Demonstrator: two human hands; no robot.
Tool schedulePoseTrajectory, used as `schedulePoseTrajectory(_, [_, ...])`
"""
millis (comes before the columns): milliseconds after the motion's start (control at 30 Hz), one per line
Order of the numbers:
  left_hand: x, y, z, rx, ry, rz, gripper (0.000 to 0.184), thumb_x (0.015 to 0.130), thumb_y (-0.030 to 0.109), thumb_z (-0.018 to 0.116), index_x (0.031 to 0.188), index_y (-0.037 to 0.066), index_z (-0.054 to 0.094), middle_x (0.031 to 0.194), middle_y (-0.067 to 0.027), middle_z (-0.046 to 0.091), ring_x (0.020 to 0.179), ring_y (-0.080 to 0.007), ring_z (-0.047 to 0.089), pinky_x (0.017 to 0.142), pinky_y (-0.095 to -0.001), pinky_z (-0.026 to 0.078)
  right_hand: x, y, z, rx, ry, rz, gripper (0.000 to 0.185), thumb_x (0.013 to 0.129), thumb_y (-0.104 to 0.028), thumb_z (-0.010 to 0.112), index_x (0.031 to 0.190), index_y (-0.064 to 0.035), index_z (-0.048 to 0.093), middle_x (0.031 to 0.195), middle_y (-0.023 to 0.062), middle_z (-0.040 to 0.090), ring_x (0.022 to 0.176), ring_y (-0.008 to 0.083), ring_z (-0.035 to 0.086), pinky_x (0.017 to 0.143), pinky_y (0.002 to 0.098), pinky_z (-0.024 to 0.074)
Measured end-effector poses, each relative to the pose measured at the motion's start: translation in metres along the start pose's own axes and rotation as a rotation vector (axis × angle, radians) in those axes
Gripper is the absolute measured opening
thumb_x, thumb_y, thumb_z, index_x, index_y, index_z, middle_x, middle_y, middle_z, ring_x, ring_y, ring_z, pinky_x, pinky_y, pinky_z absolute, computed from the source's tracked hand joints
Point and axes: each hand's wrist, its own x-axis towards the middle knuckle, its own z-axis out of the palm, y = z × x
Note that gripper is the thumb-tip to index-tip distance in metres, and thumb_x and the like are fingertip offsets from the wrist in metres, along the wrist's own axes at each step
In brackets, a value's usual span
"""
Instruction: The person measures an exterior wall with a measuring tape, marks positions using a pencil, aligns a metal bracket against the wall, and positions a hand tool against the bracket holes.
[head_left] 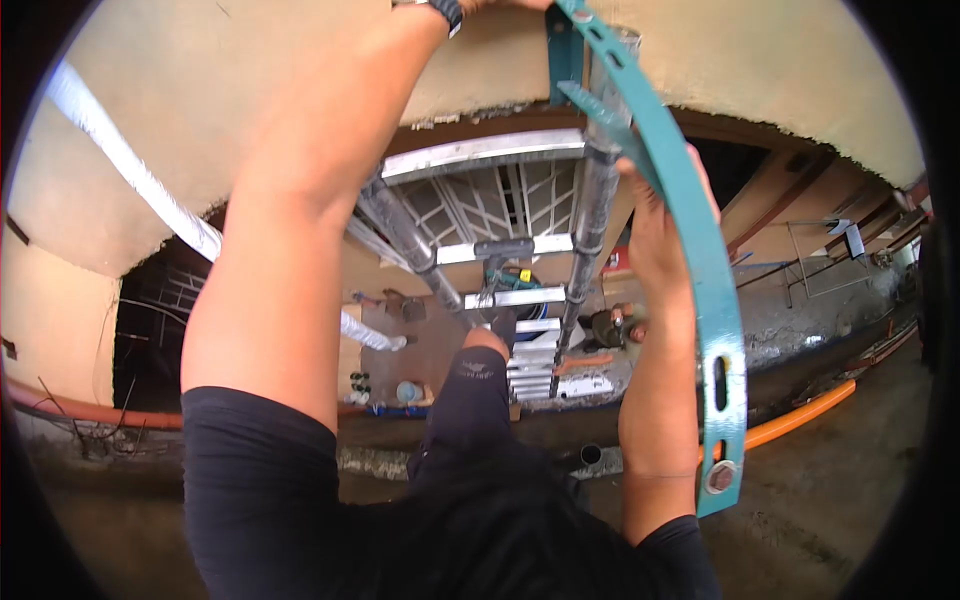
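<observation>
Right hand curled around the teal slotted steel bracket, the thumb up near the diagonal brace and the fingertips showing past the bar's outer edge; left hand reaches to the bracket's upper end, but it is so cropped at the top of the view that I can't tell whether it pinches the metal or merely lies against it. From where I'm standing, the bracket is held high in front of the cream wall, beside the top of the aluminium ladder, its slotted end hanging out toward the person's right shoulder. It looks like painted metal: rigid, fairly heavy for its slimness, and awkward more than delicate. I'd expect no bend in it, and I'd put the bowed look down to the wide lens. Smooth paint could slide in a sweaty palm, and the slot and cut edges may bite bare skin. With the bolt at the free end, that side would probably want to dip or swing. My choice would be one palm under the bar about midway, near the brace, and the other at the upper end, fingers clear of the slots.
</observation>
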Motion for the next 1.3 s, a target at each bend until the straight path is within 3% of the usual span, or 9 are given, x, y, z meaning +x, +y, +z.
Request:
schedulePoseTrajectory(67, [0.0,0.001,-0.001,0.043,-0.043,-0.011,0.129,0.066,0.096,0.05,0.152,0.0,0.044,0.174,-0.0099,0.022,0.162,-0.0256,0.013,0.131,-0.0525,0.001,0.001,-0.005,-0.003,0.032,-0.012,-0.004,0.033,0.086,0.009,0.067,0.119,0.0043,0.066,0.102,0.0156,0.07,0.088,0.028,0.073,0.078,0.0357,0.0591])
schedulePoseTrajectory(133, [0.003,0.006,-0.02,-0.121,-0.018,-0.004,0.1,0.079,0.074,0.067,0.146,0.0,0.051,0.164,-0.0187,0.036,0.156,-0.0324,0.028,0.129,-0.051,0.017,0.003,-0.012,-0.008,0.072,-0.059,0.092,0.03,0.095,0.003,0.058,0.125,0.0038,0.063,0.104,0.0142,0.068,0.084,0.0223,0.073,0.076,0.0336,0.058])
schedulePoseTrajectory(167, [0.008,0.001,-0.022,-0.018,-0.026,0.006,0.103,0.074,0.079,0.067,0.142,0.003,0.053,0.165,-0.0142,0.037,0.156,-0.0284,0.029,0.129,-0.0501,0.014,0.005,-0.013,-0.007,0.072,-0.063,0.113,0.028,0.097,0.0,0.056,0.125,0.0034,0.063,0.106,0.0134,0.068,0.083,0.0204,0.072,0.075,0.0337,0.058])
schedulePoseTrajectory(267, [0.009,0.002,-0.024,0.059,-0.069,-0.008,0.109,0.071,0.085,0.062,0.143,0.004,0.053,0.17,-0.0097,0.03,0.159,-0.0243,0.024,0.131,-0.0503,0.01,-0.005,-0.013,-0.002,0.127,-0.038,0.131,0.034,0.096,0.0,0.058,0.129,0.0036,0.063,0.113,0.0178,0.067,0.086,0.0239,0.074,0.078,0.0365,0.0602])
schedulePoseTrajectory(300, [0.009,0.002,-0.025,0.082,-0.075,-0.011,0.11,0.071,0.086,0.06,0.145,0.005,0.052,0.171,-0.0087,0.03,0.159,-0.0235,0.023,0.131,-0.0498,0.009,-0.008,-0.019,0.0,0.247,0.006,0.301,0.032,0.086,0.001,0.075,0.117,0.0019,0.067,0.111,0.0189,0.068,0.101,0.0382,0.069,0.09,0.0419,0.0555])
schedulePoseTrajectory(433, [0.009,0.005,-0.028,0.044,-0.096,-0.034,0.11,0.075,0.086,0.054,0.15,0.005,0.048,0.173,-0.0059,0.026,0.161,-0.0215,0.018,0.13,-0.0498,0.009,-0.012,-0.016,-0.002,0.136,0.015,0.179,0.037,0.092,-0.008,0.075,0.125,0.0032,0.063,0.118,0.0212,0.066,0.108,0.0401,0.068,0.095,0.0427,0.0544])
schedulePoseTrajectory(967, [0.007,0.004,-0.023,0.14,-0.08,-0.004,0.107,0.08,0.088,0.045,0.152,0.008,0.049,0.168,-0.0043,0.034,0.159,-0.0224,0.023,0.131,-0.0512,0.009,-0.007,-0.022,-0.005,0.046,-0.064,0.153,0.027,0.097,-0.002,0.065,0.123,0.0045,0.063,0.116,0.0218,0.067,0.105,0.0401,0.069,0.092,0.0413,0.0552])
schedulePoseTrajectory(1133, [0.008,0.005,-0.022,0.167,-0.095,-0.015,0.108,0.079,0.089,0.044,0.152,0.01,0.048,0.168,-0.0028,0.034,0.159,-0.0209,0.023,0.131,-0.0498,0.008,-0.02,-0.017,-0.014,0.142,-0.052,0.217,0.042,0.096,-0.005,0.068,0.136,0.003,0.056,0.124,0.0231,0.066,0.111,0.0378,0.069,0.096,0.0394,0.0543])
schedulePoseTrajectory(1300, [0.006,0.006,-0.02,0.152,-0.079,-0.024,0.112,0.077,0.093,0.042,0.154,0.011,0.046,0.17,-0.0022,0.03,0.16,-0.0194,0.019,0.132,-0.0488,0.007,-0.167,0.102,-0.034,0.305,-0.008,0.761,0.046,0.102,-0.019,0.064,0.145,-0.0053,0.054,0.131,0.0221,0.067,0.118,0.0298,0.068,0.102,0.0393,0.0533])
